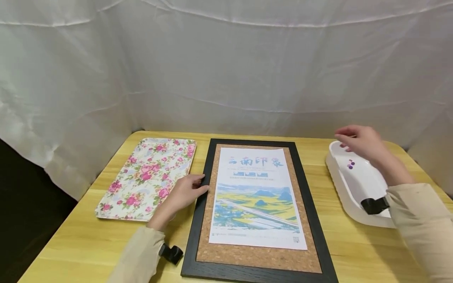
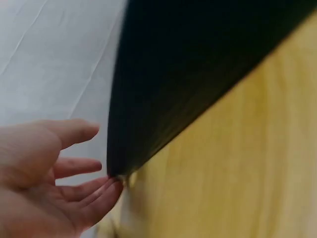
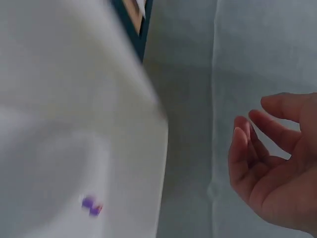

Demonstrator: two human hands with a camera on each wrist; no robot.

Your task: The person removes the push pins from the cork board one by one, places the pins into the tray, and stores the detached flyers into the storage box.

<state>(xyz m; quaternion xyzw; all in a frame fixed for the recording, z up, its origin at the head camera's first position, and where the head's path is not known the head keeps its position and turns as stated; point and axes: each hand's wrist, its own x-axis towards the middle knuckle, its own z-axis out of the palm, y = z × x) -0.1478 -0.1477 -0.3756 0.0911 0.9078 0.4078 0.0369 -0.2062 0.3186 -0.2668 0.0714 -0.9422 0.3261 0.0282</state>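
Observation:
In the head view, a black-framed cork board (image 1: 260, 259) lies on the table, with a printed landscape poster (image 1: 256, 200) flat on its cork. My left hand (image 1: 185, 191) is at the board's left side. In the left wrist view that hand's fingertips touch the dark edge of the board (image 2: 148, 99), fingers spread and loosely bent. Over the far end of a white plastic tub (image 1: 337, 186) hovers my right hand (image 1: 366, 144). Its fingers are relaxed, with nothing visible between them. Several small purple pieces (image 1: 350, 164) sit in the tub, blurred in the right wrist view.
A floral tray (image 1: 145, 173) lies left of the board, close to the left forearm. All of this stands on a yellow wood-grain table (image 1: 88, 243). Pale cloth (image 1: 226, 78) hangs behind the table and down its left side.

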